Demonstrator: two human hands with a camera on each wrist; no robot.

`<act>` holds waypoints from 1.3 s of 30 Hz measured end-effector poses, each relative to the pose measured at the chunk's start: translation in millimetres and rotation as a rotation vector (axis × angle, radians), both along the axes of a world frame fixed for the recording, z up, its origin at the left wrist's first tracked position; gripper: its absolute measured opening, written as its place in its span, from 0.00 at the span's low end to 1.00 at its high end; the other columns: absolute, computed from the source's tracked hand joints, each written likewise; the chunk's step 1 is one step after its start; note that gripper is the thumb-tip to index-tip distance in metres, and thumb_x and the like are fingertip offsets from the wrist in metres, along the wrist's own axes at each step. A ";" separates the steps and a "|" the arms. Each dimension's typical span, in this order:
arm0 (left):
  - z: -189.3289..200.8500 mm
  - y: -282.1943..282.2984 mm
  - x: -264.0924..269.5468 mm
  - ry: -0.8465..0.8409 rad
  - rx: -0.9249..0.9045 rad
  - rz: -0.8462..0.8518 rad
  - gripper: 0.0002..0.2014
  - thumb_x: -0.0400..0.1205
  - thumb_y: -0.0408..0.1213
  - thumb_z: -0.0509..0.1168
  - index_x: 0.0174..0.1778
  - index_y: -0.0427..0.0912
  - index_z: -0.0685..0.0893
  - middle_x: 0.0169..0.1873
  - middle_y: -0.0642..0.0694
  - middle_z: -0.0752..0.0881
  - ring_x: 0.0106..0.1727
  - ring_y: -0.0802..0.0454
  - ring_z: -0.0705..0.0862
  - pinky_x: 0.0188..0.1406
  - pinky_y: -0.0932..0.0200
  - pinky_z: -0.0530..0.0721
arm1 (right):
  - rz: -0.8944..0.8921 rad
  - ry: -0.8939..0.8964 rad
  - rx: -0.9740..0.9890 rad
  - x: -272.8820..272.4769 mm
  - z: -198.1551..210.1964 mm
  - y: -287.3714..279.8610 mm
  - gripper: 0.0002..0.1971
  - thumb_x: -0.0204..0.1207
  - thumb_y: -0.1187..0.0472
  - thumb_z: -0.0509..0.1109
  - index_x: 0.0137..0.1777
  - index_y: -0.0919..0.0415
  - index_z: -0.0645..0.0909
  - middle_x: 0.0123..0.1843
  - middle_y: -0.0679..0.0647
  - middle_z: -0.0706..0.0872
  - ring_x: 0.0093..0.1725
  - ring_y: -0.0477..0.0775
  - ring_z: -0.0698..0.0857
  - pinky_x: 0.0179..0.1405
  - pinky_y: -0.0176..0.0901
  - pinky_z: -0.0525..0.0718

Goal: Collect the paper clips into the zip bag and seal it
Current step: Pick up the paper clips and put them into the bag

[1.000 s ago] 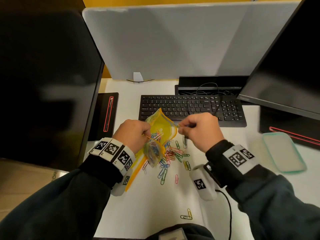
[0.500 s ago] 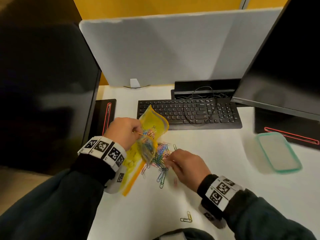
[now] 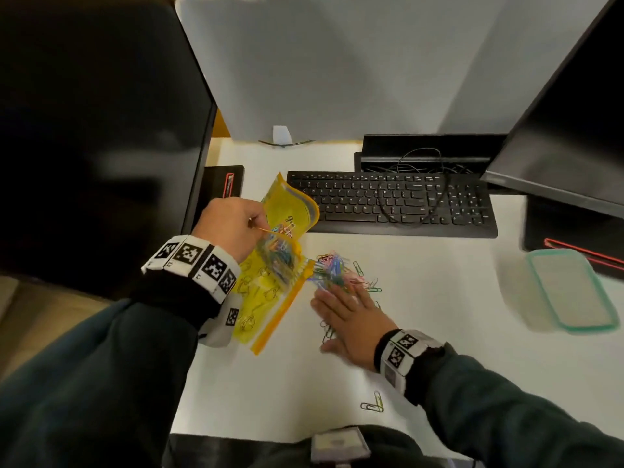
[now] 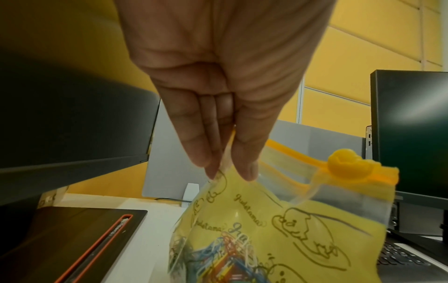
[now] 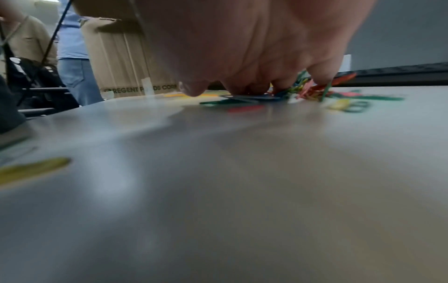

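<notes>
My left hand [image 3: 233, 224] pinches the rim of a yellow zip bag [image 3: 287, 217] and holds it up above the white desk; in the left wrist view the thumb and fingers [image 4: 227, 168] clamp the plastic, with the orange slider [image 4: 344, 164] at one end. Coloured paper clips [image 3: 280, 255] lie inside the bag [image 4: 242, 239]. A loose pile of paper clips [image 3: 334, 268] lies on the desk right of the bag's mouth. My right hand [image 3: 351, 315] lies flat with straight fingers pressing on the pile's near edge [image 5: 303, 90]. Two clips [image 3: 373, 403] lie apart near the desk's front edge.
A black keyboard [image 3: 391, 204] with a looped cable lies behind the pile. Large monitors stand at the left [image 3: 94, 130] and right [image 3: 574, 113]. A clear lid with a green rim [image 3: 570, 288] lies at the right. A grey partition [image 3: 337, 62] closes the back.
My right hand dropped from the bag's mouth to the desk, then opened flat on the clip pile. The left hand kept hold of the bag, drifting slightly left.
</notes>
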State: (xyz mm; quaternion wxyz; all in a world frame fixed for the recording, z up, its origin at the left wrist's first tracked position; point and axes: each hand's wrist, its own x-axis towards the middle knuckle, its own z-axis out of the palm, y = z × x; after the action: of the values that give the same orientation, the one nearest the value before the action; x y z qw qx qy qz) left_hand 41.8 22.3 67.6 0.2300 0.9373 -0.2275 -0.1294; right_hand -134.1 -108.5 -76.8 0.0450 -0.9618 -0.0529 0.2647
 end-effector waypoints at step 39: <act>-4.6 16.5 18.1 -0.124 -0.019 0.114 0.05 0.72 0.31 0.71 0.32 0.45 0.88 0.37 0.43 0.89 0.44 0.41 0.85 0.49 0.48 0.86 | 0.105 -0.141 0.014 54.9 7.3 27.5 0.34 0.81 0.39 0.49 0.82 0.54 0.49 0.85 0.55 0.54 0.83 0.66 0.49 0.69 0.72 0.27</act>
State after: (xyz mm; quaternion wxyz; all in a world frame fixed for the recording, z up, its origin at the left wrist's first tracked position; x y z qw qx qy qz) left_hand 59.9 38.8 63.0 0.2312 0.9528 -0.1887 -0.0560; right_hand -79.2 -81.0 -69.4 0.0340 -0.9736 -0.1082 0.1981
